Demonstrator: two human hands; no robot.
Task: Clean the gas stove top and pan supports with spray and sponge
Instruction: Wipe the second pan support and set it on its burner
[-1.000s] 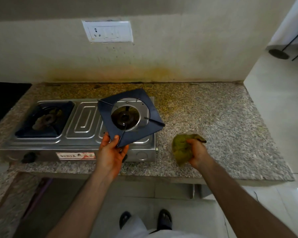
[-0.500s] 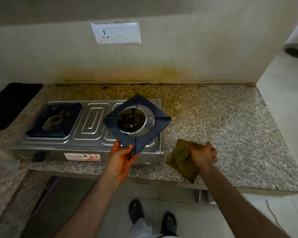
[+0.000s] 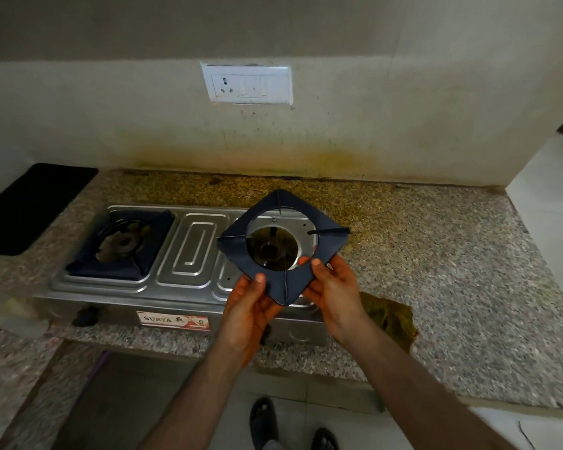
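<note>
Both hands gripped the lifted pan support — best kept level, the green cloth lying just right.

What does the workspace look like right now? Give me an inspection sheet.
Surface: speckled granite counter, yellowish staining along the wall edge.
Job's things: steel two-burner gas stove; dark square pan support lifted above the right burner; second dark pan support seated on the left burner; green cloth lying on the counter, right of the stove. No spray seen.
Clutter: black mat at the far left.
Hands: left hand and right hand both grip the lifted support's near edge.
Cables: nothing seen.
Surroundings: white wall socket panel; stained wall; tiled floor.
</note>
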